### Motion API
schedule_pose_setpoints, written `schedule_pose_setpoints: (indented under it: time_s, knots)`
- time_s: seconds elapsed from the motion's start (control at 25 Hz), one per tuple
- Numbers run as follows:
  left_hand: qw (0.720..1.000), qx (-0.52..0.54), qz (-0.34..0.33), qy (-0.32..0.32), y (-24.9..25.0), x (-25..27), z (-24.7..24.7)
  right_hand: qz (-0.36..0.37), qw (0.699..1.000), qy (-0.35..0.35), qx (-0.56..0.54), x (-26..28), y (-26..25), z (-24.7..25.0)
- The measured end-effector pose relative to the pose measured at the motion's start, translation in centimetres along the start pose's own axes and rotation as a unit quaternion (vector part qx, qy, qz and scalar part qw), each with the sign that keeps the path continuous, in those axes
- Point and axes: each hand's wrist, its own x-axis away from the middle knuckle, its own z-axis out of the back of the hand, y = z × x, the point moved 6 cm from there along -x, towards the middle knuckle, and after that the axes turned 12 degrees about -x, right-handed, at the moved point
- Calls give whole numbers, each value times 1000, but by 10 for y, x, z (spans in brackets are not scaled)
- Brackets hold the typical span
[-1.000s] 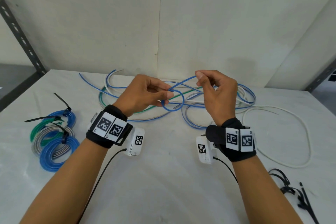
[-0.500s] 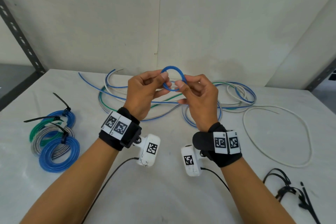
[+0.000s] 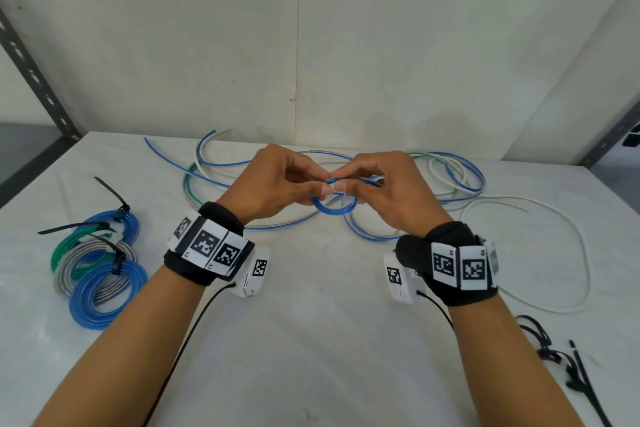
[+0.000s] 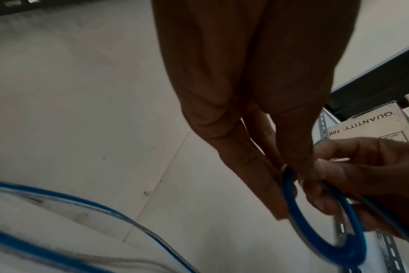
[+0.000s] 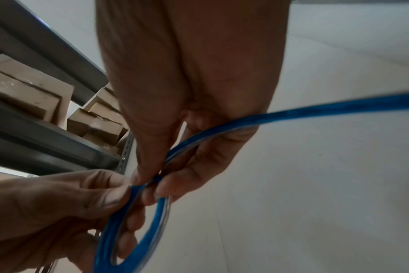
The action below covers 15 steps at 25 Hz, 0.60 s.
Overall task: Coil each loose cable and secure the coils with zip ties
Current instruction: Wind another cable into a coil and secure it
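Observation:
A small loop of blue cable (image 3: 334,210) hangs between my two hands above the middle of the white table (image 3: 311,340). My left hand (image 3: 323,188) pinches the loop's top from the left, and my right hand (image 3: 341,186) pinches it from the right, thumbs nearly touching. The left wrist view shows the blue cable loop (image 4: 325,230) below my fingers. In the right wrist view the blue cable (image 5: 138,230) curls into the loop and its tail runs off to the right. Behind the hands lie loose blue, white and green cables (image 3: 460,177).
Several tied coils (image 3: 97,267), blue, green and grey, with black zip ties on them, lie at the left. Loose black zip ties (image 3: 568,367) lie at the front right. A long white cable (image 3: 585,253) loops along the right side. Metal shelving with cardboard boxes (image 5: 35,103) stands nearby.
The hands lowered the small blue loop from upright above the fingers to hanging below them. Both wrists moved apart and down, and another turn of cable was gathered into the loop.

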Motion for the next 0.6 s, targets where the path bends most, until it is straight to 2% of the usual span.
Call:
schedule_pose_setpoints:
  time_s: [0.16,0.24,0.4,0.48,0.6]
  knots:
    - [999,28,-15,5,7,1,2,-9,997,18,-70,1,-1,4]
    - [998,56,-17,23,9,2,7,1,996,49,-80,0,-4,10]
    - [987,115,-25,107,7,2,33,53,982,172,-63,1,-8,44]
    - [978,144,-31,145,6,3,37,61,976,192,-79,2,-10,48]
    - [954,225,-20,199,6,1,26,52,972,184,-135,2,-10,26]
